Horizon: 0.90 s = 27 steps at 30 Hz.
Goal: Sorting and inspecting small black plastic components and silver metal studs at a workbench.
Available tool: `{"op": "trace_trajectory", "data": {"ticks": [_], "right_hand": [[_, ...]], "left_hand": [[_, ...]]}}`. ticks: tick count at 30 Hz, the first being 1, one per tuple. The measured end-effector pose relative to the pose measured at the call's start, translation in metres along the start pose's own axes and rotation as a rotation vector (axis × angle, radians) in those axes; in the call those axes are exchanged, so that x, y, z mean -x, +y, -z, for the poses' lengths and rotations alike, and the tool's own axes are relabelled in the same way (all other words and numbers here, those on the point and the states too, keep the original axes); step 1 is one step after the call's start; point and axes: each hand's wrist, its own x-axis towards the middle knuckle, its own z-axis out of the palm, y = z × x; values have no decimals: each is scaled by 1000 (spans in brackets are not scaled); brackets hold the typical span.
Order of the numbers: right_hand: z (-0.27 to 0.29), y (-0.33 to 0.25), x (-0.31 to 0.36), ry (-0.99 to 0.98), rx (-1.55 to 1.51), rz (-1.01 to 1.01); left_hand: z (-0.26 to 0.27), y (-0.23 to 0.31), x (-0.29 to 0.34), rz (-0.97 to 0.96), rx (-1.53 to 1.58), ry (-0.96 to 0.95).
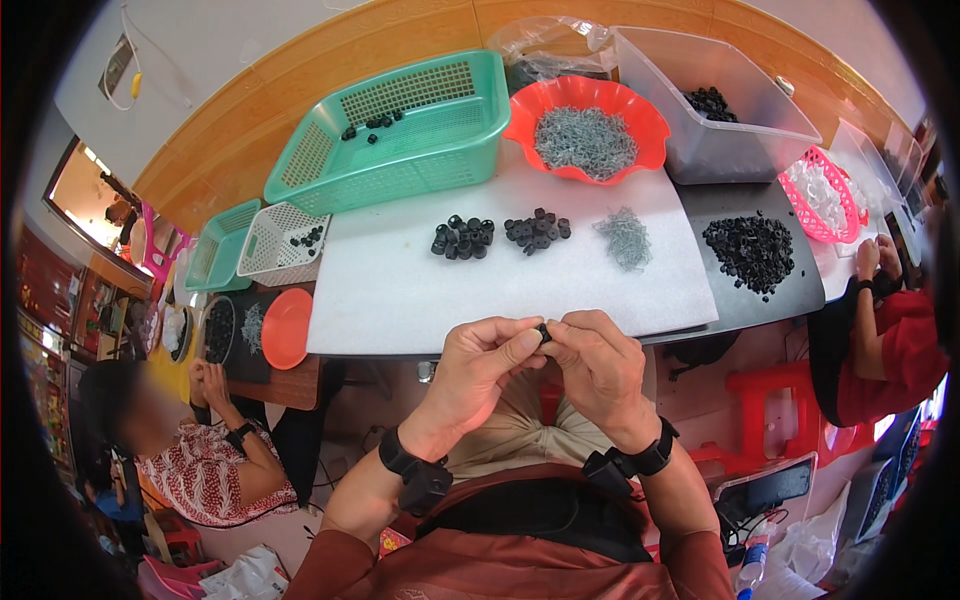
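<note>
My left hand and my right hand meet over the front edge of the white mat. Pinched between the fingertips of both is a small black plastic part; the fingers cover much of it. Beyond my hands on the mat lie a pile of black round caps, a pile of smaller black parts and a small heap of silver screws. A larger heap of small black pieces rests on the dark tabletop to the right.
At the back stand a green basket with a few black parts, a red bowl of screws and a clear bin. A white basket sits left. Co-workers sit at the left and right. A red stool stands right.
</note>
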Motion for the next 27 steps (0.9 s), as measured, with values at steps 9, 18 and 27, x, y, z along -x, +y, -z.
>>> {"op": "trace_trajectory", "data": {"ticks": [9, 18, 27], "right_hand": [[4, 2, 1, -36, -30, 2], [14, 1, -5, -144, -39, -63], [26, -6, -13, -364, -67, -184]], "left_hand": [[-2, -5, 3, -28, -69, -14], [-5, 0, 5, -59, -95, 6], [-9, 8, 7, -24, -158, -40]]}}
